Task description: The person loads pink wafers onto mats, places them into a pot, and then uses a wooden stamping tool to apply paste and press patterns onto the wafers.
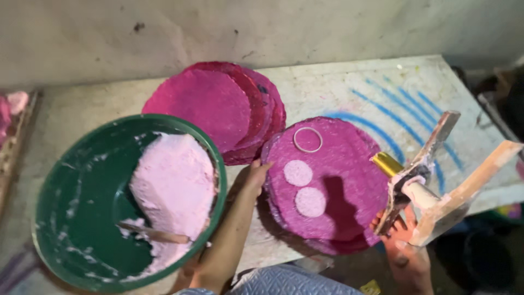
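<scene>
Stained white table is bearing everything, with the magenta disc as landmark. Left hand is resting open-fingered against the disc's left edge. Right hand is gripping a wooden roller tool at its right edge. Two pale rounds and a ring are lying on it. Green basin of pink paste is sitting left.

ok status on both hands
Left hand on edge of magenta disc stack. Right hand holds wooden press tool. Green bowl beside.

bare forearms, pale blue textured garment
</scene>
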